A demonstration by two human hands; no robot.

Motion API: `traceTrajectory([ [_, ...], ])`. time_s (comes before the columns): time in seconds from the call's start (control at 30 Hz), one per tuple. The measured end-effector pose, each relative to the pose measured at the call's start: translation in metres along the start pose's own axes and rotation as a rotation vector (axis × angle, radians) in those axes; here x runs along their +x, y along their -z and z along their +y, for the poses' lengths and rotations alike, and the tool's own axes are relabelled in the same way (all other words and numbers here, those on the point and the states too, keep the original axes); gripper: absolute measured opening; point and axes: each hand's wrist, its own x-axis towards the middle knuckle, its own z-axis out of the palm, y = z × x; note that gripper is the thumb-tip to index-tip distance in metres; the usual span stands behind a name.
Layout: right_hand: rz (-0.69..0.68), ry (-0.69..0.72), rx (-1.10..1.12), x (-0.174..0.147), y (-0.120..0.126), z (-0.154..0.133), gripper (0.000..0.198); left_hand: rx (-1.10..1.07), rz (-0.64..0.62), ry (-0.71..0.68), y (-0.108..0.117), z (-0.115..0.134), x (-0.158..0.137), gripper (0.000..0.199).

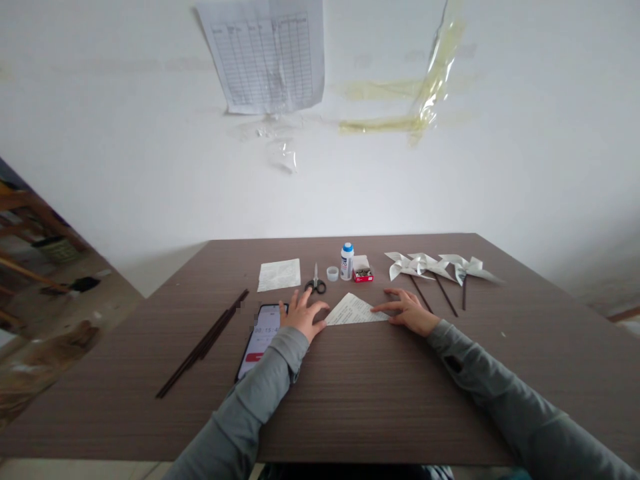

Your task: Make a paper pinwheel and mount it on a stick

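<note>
A sheet of printed paper (354,311), folded into a triangle with its peak pointing away from me, lies flat on the table. My left hand (303,316) is at its left corner, fingers spread over the table and the phone's upper edge. On the other side, my right hand (409,312) rests its fingertips on the right part of the triangle, fingers apart. Just beyond my left hand lie scissors (315,283) with black handles. Under my left forearm is a phone (260,343) showing a running timer.
Behind the folded paper stand a glue bottle (347,261) with a blue cap, a small clear cup (333,273) and a red box (363,275) of small metal pieces. Several paper pinwheels (423,265) on sticks lie right. Dark sticks (205,341) and paper sheets (279,275) lie left.
</note>
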Motion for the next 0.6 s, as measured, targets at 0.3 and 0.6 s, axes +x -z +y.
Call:
traceTrajectory([
  [0.3, 0.017, 0.038, 0.081, -0.001, 0.003, 0.005, 0.058, -0.019, 0.073, -0.032, -0.003, -0.019, 0.002, 0.049],
  [0.6, 0.165, -0.025, 0.003, -0.007, -0.011, -0.013, 0.034, -0.034, 0.101, -0.083, 0.001, 0.021, -0.004, 0.061],
])
